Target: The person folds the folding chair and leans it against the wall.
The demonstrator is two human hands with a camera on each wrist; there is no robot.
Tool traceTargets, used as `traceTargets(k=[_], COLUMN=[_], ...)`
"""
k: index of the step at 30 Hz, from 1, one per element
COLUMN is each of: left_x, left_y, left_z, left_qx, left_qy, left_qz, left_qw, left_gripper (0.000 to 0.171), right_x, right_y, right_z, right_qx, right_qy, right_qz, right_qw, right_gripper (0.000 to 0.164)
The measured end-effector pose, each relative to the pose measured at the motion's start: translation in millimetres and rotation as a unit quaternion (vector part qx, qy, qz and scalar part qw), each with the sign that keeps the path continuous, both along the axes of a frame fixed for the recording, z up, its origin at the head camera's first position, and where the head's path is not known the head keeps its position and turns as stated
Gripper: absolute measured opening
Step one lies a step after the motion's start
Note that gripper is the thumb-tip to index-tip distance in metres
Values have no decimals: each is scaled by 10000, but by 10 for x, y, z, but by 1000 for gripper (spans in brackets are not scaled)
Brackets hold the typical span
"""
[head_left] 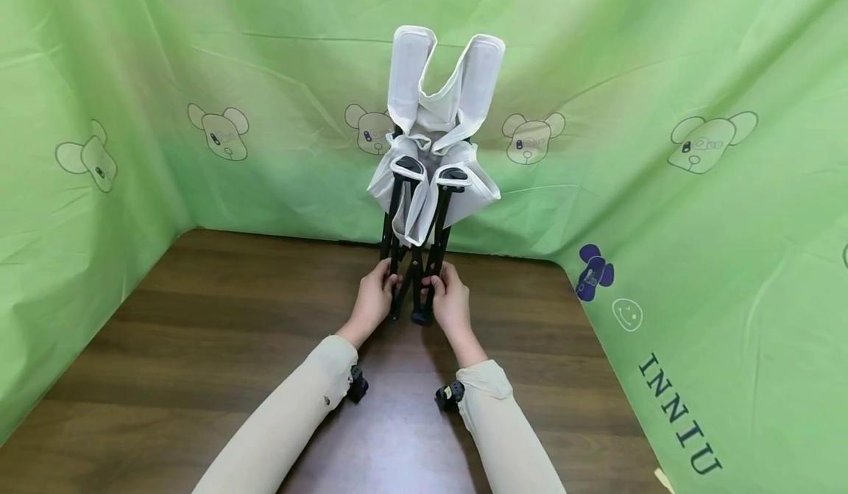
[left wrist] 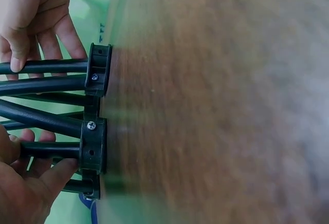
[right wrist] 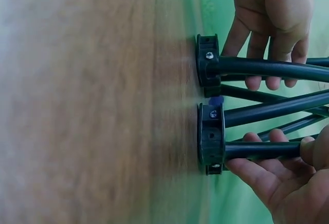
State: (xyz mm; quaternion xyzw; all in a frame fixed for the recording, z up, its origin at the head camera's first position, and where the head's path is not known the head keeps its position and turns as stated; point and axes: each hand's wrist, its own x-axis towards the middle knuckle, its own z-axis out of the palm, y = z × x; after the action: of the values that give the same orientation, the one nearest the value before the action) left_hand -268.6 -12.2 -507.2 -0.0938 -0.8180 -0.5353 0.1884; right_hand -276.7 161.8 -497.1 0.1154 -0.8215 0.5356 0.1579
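A small folding chair [head_left: 433,115] with white fabric and black tube legs stands upright, its frame mostly folded together. My left hand [head_left: 373,299] grips a leg tube low on the left side. On the right side, my right hand [head_left: 452,301] holds another leg tube between thumb and fingers. The left wrist view shows a black plastic foot [left wrist: 93,144] with a screw, just beyond my left fingers. Another foot [right wrist: 212,134] appears beside my right hand [right wrist: 288,178] in the right wrist view. The feet are at the tabletop.
A brown wood-grain table [head_left: 199,376] lies beneath the chair. Green cloth [head_left: 278,45] printed with bear heads hangs behind it and along both sides. Small black cameras [head_left: 356,383] are worn on both wrists.
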Motion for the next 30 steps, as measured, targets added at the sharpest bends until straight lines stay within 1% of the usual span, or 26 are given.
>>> traceTargets(k=[6, 12, 19, 23, 27, 30], left_x=[32, 30, 42, 59, 69, 69], left_y=[20, 34, 36, 42, 51, 56], left_z=[23, 49, 71, 87, 87, 75], left_qx=[40, 10, -90, -85, -49, -81], left_qy=[-28, 4, 49, 32, 116, 161], left_qz=[56, 72, 137, 121, 137, 176], left_qw=[10000, 10000, 9999, 9999, 9998, 9997], left_gripper=[29, 27, 25, 27, 28, 28], right_x=[13, 11, 20, 36, 48, 53], right_y=[-18, -30, -40, -47, -55, -61], right_z=[-1, 14, 31, 36, 38, 42], right_qx=[3, 4, 59, 75, 64, 42], right_qy=[48, 103, -59, -15, 80, 48], right_qz=[-102, -154, -196, -240, -296, -323], right_qw=[9999, 9998, 9998, 9997, 9995, 9995], right_gripper=[20, 22, 22, 21, 21, 22])
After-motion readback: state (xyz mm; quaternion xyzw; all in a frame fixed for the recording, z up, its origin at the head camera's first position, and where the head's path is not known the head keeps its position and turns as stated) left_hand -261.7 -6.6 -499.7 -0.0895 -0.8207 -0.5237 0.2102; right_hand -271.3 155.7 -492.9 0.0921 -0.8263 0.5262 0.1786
